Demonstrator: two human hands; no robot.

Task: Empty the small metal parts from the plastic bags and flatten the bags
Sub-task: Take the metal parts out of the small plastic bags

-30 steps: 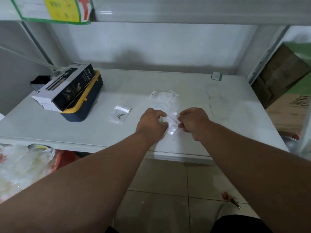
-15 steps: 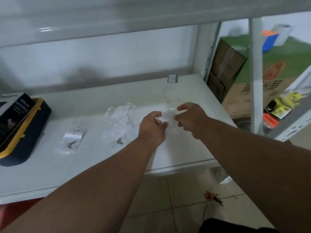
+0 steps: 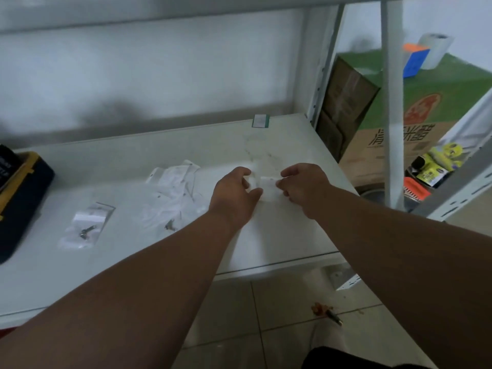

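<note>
The small clear bag point(image 3: 269, 188) is held between both hands just above the right part of the white table point(image 3: 279, 235), and compared with half a second ago it sits lower and closer to the tabletop, where before it was lifted a little higher in front of the person. The left hand point(image 3: 234, 194) pinches the bag's left edge between thumb and curled fingers, and the right hand point(image 3: 303, 187) pinches its right edge the same way, so the bag is stretched flat between them. The bag looks pale and see-through with a white strip near its top; whether anything is inside it cannot be told. To the left of the hands lies a loose heap of empty bags point(image 3: 174, 182), with small metal parts point(image 3: 169, 225) lying bare on the table at its near edge. Further left lies a full bag point(image 3: 86, 226) with dark parts showing through the plastic. A dark blue and yellow case point(image 3: 18, 198) sits at the table's left edge. Past the shelf post point(image 3: 392, 102) on the right stands a green and brown cardboard box point(image 3: 436, 110), and the floor below is tiled.
</note>
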